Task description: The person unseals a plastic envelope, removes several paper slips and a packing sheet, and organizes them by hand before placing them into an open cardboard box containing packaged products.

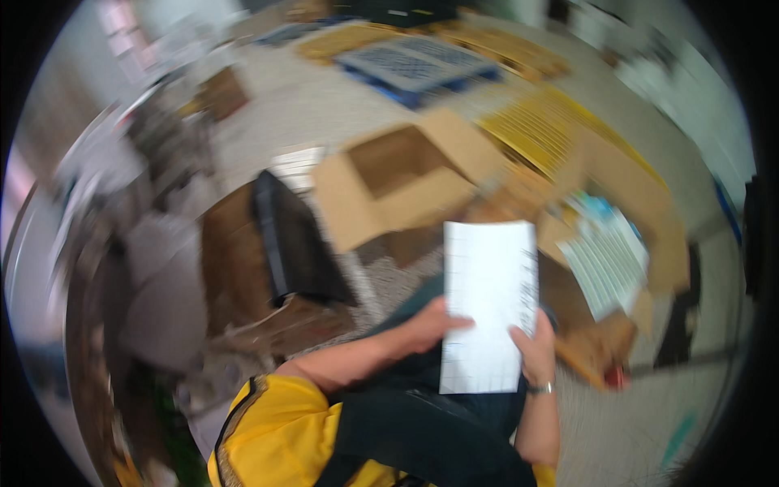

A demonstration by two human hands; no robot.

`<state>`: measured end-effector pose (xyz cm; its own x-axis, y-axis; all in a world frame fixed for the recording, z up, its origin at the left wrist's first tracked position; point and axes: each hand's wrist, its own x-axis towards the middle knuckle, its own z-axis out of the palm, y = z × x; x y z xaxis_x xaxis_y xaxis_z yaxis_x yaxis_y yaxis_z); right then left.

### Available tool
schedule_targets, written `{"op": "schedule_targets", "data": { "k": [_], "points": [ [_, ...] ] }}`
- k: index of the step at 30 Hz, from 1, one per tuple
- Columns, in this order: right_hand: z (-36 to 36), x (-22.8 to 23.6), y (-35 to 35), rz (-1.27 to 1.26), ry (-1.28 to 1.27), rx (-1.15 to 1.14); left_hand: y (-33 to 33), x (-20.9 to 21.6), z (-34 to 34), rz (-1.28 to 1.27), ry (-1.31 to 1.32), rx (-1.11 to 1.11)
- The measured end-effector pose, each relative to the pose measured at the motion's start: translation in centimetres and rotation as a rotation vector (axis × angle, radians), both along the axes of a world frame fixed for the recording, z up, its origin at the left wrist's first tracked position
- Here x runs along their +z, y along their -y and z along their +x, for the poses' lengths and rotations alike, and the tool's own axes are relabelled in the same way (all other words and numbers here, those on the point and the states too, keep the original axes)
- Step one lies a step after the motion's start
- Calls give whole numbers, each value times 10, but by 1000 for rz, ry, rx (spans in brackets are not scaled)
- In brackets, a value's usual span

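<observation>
A long white printed sheet or flat packet [485, 284], with faint grid lines and dark writing along its right side, is held upright over my lap. My left hand [434, 323] grips its left edge, thumb on the front and fingers behind. My right hand [537, 349], with a watch at the wrist, pinches its right edge the same way. Whether it is one sheet or a stack, I cannot tell. Right of it, an open cardboard box [669, 252] holds similar pale striped sheets [607, 264] and something blue and white.
Ahead stands an open cardboard box [369, 217], its flaps spread. To the left, another carton [235, 268] has a black sheet or bag [296, 243] over its side. Yellow pallets [548, 122] and a blue pallet [418, 66] lie farther off. Grey plastic wrapping [162, 300] heaps at far left.
</observation>
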<state>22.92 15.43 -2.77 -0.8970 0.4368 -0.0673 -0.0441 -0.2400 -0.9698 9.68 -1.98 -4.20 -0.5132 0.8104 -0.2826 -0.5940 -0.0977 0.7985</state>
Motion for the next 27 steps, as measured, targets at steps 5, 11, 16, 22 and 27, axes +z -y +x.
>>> {"op": "schedule_targets", "data": {
  "k": [5, 11, 16, 22, 27],
  "points": [
    [-52, 0, 16, 57, -145, 138, 47, -13, 9, -246, -680, -153],
    [-92, -29, 29, -163, -51, 472, 132, 79, -16, -703, -1016, -31],
    [-87, -31, 24, -367, -10, 666, 235, 230, -98, -1093, -1960, 1123],
    [-100, -42, -6, 75, 190, 860, 377, 359, -80, -2492, -1403, 1169],
    [-131, 0, 7, 1022, 185, 902, 475, 368, -74, -2553, -1076, 896]
  ]
}}
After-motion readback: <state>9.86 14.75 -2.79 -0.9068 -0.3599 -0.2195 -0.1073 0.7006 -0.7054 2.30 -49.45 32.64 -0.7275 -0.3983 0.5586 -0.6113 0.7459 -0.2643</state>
